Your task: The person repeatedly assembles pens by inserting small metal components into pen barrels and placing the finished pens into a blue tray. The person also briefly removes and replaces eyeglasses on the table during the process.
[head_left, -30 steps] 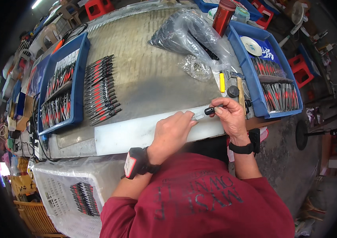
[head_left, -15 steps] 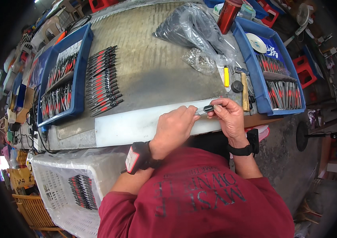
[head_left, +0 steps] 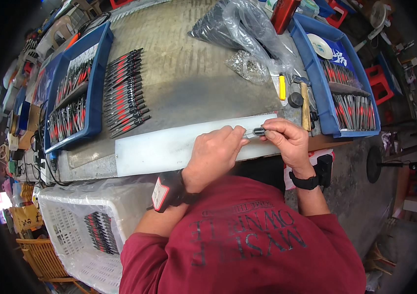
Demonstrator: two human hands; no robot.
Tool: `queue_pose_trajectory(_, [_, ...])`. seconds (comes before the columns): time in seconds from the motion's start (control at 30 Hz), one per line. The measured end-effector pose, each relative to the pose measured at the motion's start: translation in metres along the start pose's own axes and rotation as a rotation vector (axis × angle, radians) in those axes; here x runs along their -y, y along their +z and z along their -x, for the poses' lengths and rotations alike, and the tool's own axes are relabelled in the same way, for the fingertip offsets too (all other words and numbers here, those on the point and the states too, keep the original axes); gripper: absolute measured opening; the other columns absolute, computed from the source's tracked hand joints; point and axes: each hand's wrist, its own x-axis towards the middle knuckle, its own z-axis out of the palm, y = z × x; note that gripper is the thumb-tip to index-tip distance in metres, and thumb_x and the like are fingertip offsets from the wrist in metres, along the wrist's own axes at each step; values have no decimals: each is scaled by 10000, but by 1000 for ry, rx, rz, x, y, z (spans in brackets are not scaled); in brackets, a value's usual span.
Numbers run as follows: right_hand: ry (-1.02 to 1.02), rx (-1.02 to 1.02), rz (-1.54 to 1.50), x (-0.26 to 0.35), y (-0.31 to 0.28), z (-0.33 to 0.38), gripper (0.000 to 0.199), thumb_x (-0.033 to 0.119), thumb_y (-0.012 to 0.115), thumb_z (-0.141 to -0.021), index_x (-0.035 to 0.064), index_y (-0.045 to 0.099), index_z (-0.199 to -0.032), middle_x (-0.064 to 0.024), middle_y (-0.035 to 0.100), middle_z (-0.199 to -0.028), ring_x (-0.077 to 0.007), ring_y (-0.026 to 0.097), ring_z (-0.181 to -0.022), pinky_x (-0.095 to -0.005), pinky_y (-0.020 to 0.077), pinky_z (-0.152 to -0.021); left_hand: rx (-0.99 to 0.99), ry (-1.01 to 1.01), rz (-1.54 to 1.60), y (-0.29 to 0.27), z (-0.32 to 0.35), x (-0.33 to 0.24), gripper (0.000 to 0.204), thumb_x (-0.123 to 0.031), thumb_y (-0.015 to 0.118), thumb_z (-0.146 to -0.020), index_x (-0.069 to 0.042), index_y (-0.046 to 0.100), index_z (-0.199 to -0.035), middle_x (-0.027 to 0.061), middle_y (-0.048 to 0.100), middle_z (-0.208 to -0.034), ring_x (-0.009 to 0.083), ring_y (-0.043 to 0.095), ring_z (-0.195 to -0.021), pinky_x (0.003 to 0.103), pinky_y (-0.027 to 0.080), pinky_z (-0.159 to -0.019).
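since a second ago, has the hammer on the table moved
No, the hammer lies in the same place beside the right-hand blue tray; only the camera view shifted.

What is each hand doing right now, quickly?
Left hand: closed, holding a silvery piece.
Right hand: closed, pinching a black piece between thumb and fingers.

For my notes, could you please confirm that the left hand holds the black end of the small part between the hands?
Not quite: in the head view, the right hand, not the left hand, holds the black end of the part between them.
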Motion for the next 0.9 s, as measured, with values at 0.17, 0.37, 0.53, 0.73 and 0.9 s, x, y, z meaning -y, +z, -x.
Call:
queue_pose_trajectory(0.17, [-137, 29, 241, 0, 3, -1, 142, -7, 667, -794, -24, 661, -935, -112, 662, -865, -189, 636, -789, -278, 495, -703, -7, -5, 34, 3, -2, -2, 175, -174, 640, -831, -52, 551, -921, 73, 496, -652, 249, 555, -547, 370, 435, -453])
queue_pose_trajectory(0.37, [-206, 101, 390, 5, -7, -7, 195, 6, 681, -787, -17, 659, -980, -112, 654, -901, -195, 625, -794, -281, 489, -691, 22, -3, 20, 1, -4, 0, 188, -172, 641, -830, -45, 555, -938, 78, 503, -661, 260, 558, -554, 376, 438, -458])
queue_pose_trajectory(0.53, [-197, 121, 440, 7, -9, -7, 225, 13, 695, -771, -14, 656, -991, -116, 647, -892, -203, 620, -769, -285, 485, -669, 23, -28, 26, 2, -4, -1, 195, -184, 637, -835, -61, 566, -968, 78, 504, -666, 262, 563, -563, 381, 442, -466])
queue_pose_trajectory(0.73, [-231, 148, 523, 7, -8, -7, 198, 28, 705, -754, -8, 661, -944, -115, 641, -823, -234, 618, -712, -301, 483, -629, 43, -10, 18, 1, -5, -2, 214, -215, 654, -823, -85, 575, -974, 64, 502, -669, 245, 565, -558, 364, 445, -465])
queue_pose_trajectory(0.9, [-300, 161, 539, 6, -11, -8, 175, 35, 711, -741, 0, 673, -908, -118, 644, -789, -249, 621, -700, -316, 485, -620, 35, 21, 14, -1, -5, -3, 230, -125, 699, -777, -64, 603, -977, 59, 500, -644, 238, 542, -533, 350, 441, -457])
